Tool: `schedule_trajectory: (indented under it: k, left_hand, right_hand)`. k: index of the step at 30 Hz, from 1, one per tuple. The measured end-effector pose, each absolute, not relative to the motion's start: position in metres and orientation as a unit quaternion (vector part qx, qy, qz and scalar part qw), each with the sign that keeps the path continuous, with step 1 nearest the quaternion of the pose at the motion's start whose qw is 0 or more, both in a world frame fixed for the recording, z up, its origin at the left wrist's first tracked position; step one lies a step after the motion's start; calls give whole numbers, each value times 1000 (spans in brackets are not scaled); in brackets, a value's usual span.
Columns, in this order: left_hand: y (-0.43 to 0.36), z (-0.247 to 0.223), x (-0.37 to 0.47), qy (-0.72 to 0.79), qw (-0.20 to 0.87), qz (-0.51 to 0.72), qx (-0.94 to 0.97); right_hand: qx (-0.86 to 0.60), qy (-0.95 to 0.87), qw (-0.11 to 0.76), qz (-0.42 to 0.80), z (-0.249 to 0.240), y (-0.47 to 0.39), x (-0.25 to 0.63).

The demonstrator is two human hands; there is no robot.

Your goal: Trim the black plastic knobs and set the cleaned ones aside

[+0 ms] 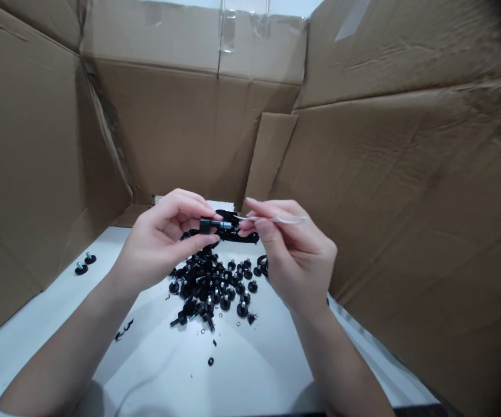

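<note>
My left hand [167, 231] is closed, its thumb and fingers pinching a black-headed screw [207, 225]. The screw lies level, its metal threaded end pointing right toward my other hand. In my right hand [296, 249] is a thin, whitish tool [287, 220], pinched between thumb and fingers; its exact kind is unclear. The tool's thin end comes close to the screw's threaded tip, and I cannot tell whether they touch. Below both hands spreads a pile of similar black-headed screws [209, 281] on a white table [158, 370].
Tall cardboard walls [180, 127] enclose the table at the back and both sides. Two black-headed screws [81, 268] stand apart on the left. Black shavings [124, 330] and a small black ring [211, 361] lie near the front. Behind the pile is a dark heap [244, 236].
</note>
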State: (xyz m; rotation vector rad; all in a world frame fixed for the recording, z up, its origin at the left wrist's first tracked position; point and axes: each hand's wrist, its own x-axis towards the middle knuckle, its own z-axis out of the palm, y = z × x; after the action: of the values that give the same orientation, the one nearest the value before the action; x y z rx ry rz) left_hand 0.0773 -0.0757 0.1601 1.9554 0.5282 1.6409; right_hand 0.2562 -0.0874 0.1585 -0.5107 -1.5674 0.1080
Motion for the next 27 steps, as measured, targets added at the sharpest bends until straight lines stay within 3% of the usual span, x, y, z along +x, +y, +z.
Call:
schedule_trajectory:
  k: [3, 7, 13, 21, 27]
  left_hand:
    - [-79, 163, 78, 245, 260, 610, 707]
    - [-80, 162, 79, 296, 341, 598, 662]
    - [-76, 158, 85, 239, 491, 562, 621]
    - [-76, 158, 93, 184, 663, 480, 545]
    - [-72, 157, 94, 214, 706, 457, 497]
  right_hand:
    - [-230, -670, 704, 57, 156, -91, 251]
    - [-218, -665, 713, 38, 151, -90, 247]
    - [-145, -660, 732, -87, 141, -86, 240]
    - [-142, -660, 730, -111, 138, -81, 238]
    - [-168, -685, 696, -134, 139, -79, 241]
